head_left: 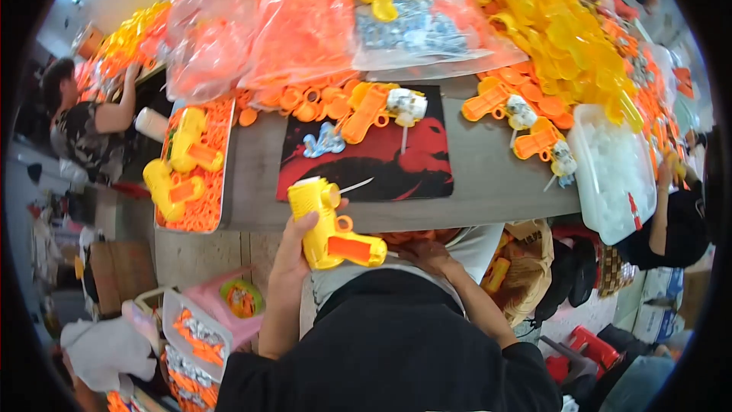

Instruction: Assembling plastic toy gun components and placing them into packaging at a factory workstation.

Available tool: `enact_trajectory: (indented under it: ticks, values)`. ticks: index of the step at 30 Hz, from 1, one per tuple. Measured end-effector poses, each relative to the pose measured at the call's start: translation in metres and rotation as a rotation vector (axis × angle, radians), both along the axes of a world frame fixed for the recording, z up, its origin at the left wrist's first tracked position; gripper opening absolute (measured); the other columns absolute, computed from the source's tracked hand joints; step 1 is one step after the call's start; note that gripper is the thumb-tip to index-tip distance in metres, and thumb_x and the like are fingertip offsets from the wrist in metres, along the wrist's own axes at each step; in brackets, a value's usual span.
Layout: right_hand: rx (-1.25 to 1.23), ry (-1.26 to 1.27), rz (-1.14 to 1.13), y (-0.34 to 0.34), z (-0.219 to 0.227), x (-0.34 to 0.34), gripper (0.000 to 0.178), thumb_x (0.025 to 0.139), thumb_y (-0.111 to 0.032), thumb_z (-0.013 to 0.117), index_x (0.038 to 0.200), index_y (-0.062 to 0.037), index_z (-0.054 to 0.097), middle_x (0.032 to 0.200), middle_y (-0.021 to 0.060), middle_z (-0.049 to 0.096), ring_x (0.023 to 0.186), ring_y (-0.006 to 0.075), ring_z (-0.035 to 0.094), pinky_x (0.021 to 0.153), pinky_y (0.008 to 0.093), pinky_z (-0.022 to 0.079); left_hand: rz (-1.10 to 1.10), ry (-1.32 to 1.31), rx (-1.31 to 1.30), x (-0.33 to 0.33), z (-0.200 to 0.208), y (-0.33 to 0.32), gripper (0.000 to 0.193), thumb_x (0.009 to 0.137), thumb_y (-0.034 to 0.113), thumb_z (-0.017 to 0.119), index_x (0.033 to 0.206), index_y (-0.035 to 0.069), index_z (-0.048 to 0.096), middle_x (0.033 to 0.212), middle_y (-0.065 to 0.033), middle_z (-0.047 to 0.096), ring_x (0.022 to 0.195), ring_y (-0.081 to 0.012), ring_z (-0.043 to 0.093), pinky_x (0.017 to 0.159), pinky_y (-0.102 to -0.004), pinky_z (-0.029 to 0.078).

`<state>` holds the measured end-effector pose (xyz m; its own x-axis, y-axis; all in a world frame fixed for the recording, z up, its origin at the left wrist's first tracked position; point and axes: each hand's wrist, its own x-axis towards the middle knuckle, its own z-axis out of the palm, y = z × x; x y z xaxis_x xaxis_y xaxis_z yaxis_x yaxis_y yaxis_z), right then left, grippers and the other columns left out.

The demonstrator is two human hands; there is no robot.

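In my left hand (293,240) is a yellow toy gun body (316,217) with an orange insert in its handle, held just in front of the table edge; my fingers are wrapped round its side. A thin pale strip (357,185) shows beside its top. Low against the table's front edge is my right hand (431,255), near orange parts (419,236) in my lap; its fingertips are hard to make out. On the red and black mat (412,175) lie an orange toy gun assembly (364,114) with a white motor-like piece (406,105), and a small blue-grey part (324,142).
A tray of orange rings (202,202) carries two yellow gun bodies (187,141). Bulging bags (305,27) and yellow parts (549,23) line the back. More orange assemblies (537,140) lie right, beside a translucent tub (614,172). Co-workers (84,118) are at both sides.
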<state>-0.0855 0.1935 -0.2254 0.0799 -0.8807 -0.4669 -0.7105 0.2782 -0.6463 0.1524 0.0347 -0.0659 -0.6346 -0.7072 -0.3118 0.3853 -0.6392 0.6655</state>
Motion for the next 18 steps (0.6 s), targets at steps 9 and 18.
enact_trajectory:
  ticks: [9, 18]
  values:
    - [-0.414, 0.065, -0.359, -0.038, -0.104, -0.015, 0.046, 0.095, -0.034, 0.053, 0.135, -0.0133, 0.059, 0.147, 0.0136, 0.049, 0.135, 0.0366, 0.045, 0.113, 0.0486, 0.034, -0.036, 0.021, -0.032, -0.005, 0.0, 0.0, 0.064, 0.089, 0.03, 0.068, 0.142, 0.005, 0.043, 0.132, -0.0227, 0.058, 0.1, -0.0312, 0.068, 0.088, -0.0462, 0.058]
    - [-0.303, 0.622, -0.148, -0.038, -0.089, -0.008, 0.052, 0.099, -0.029, 0.044, 0.147, -0.0089, 0.045, 0.154, 0.0137, 0.041, 0.143, 0.035, 0.034, 0.118, 0.0529, 0.022, -0.025, -0.012, -0.028, -0.004, -0.003, 0.011, 0.061, 0.087, 0.027, 0.07, 0.138, 0.004, 0.047, 0.125, -0.0216, 0.062, 0.097, -0.0309, 0.069, 0.084, -0.0457, 0.06]
